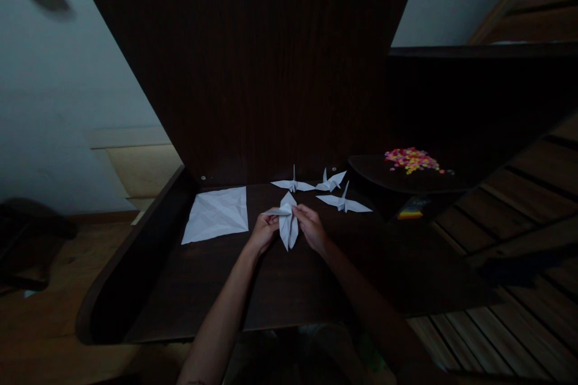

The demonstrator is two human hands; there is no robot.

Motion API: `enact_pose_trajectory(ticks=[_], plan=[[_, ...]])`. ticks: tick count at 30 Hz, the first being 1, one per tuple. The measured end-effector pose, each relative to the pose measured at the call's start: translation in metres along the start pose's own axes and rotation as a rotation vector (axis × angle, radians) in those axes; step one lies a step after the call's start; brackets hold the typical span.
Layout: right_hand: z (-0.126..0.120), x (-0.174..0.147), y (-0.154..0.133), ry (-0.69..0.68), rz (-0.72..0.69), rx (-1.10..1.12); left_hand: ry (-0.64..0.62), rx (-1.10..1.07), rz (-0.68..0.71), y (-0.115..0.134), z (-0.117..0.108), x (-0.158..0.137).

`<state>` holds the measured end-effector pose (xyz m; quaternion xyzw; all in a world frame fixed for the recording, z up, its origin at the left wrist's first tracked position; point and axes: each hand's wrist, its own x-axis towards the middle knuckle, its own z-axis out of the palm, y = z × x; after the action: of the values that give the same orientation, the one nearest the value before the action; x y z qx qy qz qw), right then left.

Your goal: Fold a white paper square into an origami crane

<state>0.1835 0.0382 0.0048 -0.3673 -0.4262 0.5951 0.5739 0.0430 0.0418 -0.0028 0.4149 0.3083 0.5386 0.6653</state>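
Observation:
A white folded paper crane (289, 230) is held between both hands over the dark desk, its broad flaps pointing away and toward me. My left hand (264, 233) grips a narrow point sticking out at its left side, with the fingers closed. On the other side my right hand (309, 226) pinches the paper near its middle with thumb and fingers. Just beyond stand three finished white cranes: one crane (294, 184) at the back, another crane (330, 182) right of it, and a third crane (344, 203) nearer my right hand.
A creased white paper sheet (217, 214) lies flat on the desk (198, 289) at the left. Small colourful pieces (413, 160) are heaped on a rounded shelf (370, 169) at the right. A tall dark panel (253, 72) rises behind, and a raised side board (130, 264) bounds the left.

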Motion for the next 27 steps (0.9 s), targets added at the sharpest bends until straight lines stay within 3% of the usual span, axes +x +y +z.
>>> enact_pose_trajectory(ticks=[12, 18, 22, 27], plan=[[-0.004, 0.005, 0.004, 0.089, -0.033, -0.027, -0.004, 0.069, 0.017, 0.006, 0.007, -0.003], [-0.008, 0.007, -0.005, 0.17, -0.093, -0.06, 0.098, 0.093, 0.077, 0.01, 0.005, 0.001], [-0.005, 0.005, -0.006, 0.166, -0.163, -0.111, 0.151, 0.113, 0.122, 0.012, 0.005, 0.001], [-0.004, 0.006, 0.003, 0.129, -0.173, -0.148, 0.13, 0.143, 0.137, 0.012, 0.011, -0.003]])
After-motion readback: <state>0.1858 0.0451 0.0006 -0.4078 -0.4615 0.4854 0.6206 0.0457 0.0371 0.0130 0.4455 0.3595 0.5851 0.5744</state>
